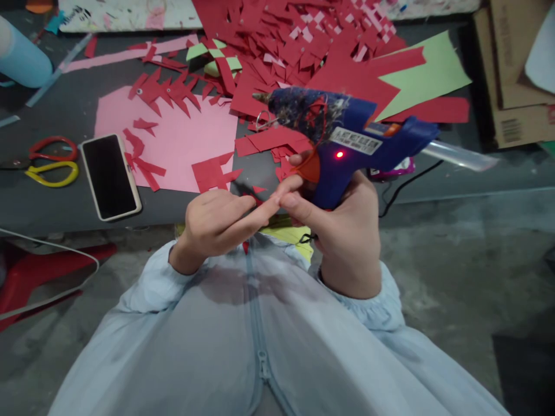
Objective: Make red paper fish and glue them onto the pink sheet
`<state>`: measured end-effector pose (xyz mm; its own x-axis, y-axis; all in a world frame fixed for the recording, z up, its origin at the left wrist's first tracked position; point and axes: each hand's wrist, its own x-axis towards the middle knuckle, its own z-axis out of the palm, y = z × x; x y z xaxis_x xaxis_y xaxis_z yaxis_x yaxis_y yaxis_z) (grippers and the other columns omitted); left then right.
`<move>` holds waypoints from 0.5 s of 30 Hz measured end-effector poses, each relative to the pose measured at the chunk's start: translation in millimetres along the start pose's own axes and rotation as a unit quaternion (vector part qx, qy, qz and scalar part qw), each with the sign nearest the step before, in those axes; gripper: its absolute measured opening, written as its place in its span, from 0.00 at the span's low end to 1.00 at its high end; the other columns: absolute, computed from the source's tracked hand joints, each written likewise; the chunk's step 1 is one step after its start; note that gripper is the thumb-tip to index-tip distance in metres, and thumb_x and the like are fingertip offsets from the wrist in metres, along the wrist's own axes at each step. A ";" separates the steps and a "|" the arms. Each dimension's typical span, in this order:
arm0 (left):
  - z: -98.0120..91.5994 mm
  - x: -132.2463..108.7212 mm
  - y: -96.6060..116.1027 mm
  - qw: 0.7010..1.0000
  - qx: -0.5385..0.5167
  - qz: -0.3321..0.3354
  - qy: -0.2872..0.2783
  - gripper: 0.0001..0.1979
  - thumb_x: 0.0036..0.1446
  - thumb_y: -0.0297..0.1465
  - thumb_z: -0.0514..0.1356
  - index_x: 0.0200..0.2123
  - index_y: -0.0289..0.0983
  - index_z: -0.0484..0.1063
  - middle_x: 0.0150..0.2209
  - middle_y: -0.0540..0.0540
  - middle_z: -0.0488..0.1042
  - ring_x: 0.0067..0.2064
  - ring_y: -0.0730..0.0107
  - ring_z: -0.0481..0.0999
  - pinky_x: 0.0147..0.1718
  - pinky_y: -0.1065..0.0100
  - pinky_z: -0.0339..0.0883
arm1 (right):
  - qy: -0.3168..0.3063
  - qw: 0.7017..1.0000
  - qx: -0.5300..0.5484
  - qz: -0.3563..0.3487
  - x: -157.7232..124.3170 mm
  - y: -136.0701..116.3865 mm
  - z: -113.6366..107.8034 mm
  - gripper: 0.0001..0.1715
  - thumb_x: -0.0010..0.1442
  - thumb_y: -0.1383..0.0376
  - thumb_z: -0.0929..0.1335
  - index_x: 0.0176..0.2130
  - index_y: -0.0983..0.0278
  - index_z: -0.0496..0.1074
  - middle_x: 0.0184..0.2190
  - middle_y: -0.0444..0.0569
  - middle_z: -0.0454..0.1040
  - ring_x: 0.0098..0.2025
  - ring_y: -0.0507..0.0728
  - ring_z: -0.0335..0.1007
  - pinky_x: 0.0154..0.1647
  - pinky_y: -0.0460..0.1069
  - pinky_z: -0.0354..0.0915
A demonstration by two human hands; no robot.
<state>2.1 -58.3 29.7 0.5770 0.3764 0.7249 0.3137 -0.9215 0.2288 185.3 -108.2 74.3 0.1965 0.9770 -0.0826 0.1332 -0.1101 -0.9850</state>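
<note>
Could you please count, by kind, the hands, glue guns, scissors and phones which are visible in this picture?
Hands: 2 (left hand, right hand)
Glue gun, held in the right hand: 1
Scissors: 1 pair
Phone: 1
Total: 5

the right hand (349,231), touching the left hand (221,222), grips a blue glue gun (332,173).
</note>
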 end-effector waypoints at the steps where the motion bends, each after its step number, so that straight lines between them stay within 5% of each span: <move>1: 0.4 -0.3 0.2 1.000 0.001 -0.001 0.004 0.17 0.65 0.27 0.57 0.56 0.42 0.71 0.27 0.51 0.78 0.27 0.72 0.75 0.28 0.67 0.64 | 0.001 1.000 0.002 0.002 -0.3 -0.9 -0.1 0.20 0.54 0.53 0.76 0.45 0.56 0.74 0.30 0.44 0.76 0.23 0.53 0.67 0.29 0.54 0.72; 10: 4.2 3.1 1.9 1.000 0.001 -0.002 0.014 0.12 0.68 0.30 0.55 0.52 0.38 0.71 0.27 0.50 0.78 0.28 0.72 0.75 0.30 0.67 0.65 | 0.008 1.000 0.010 0.007 0.6 1.7 1.5 0.19 0.55 0.52 0.75 0.43 0.57 0.74 0.27 0.43 0.75 0.23 0.52 0.67 0.25 0.51 0.70; 15: 11.1 3.0 -0.9 0.999 0.005 0.012 0.030 0.06 0.65 0.29 0.59 0.44 0.38 0.71 0.30 0.50 0.79 0.29 0.74 0.74 0.29 0.69 0.63 | -0.014 1.000 0.014 0.018 7.3 6.8 6.4 0.27 0.49 0.48 0.77 0.43 0.59 0.72 0.27 0.41 0.73 0.24 0.51 0.66 0.26 0.49 0.68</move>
<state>12.0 -55.2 24.4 0.5374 0.3477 0.7683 0.3078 -0.9291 0.2052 181.3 -100.6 66.0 0.1739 0.9771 -0.1223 0.0993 -0.1410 -0.9850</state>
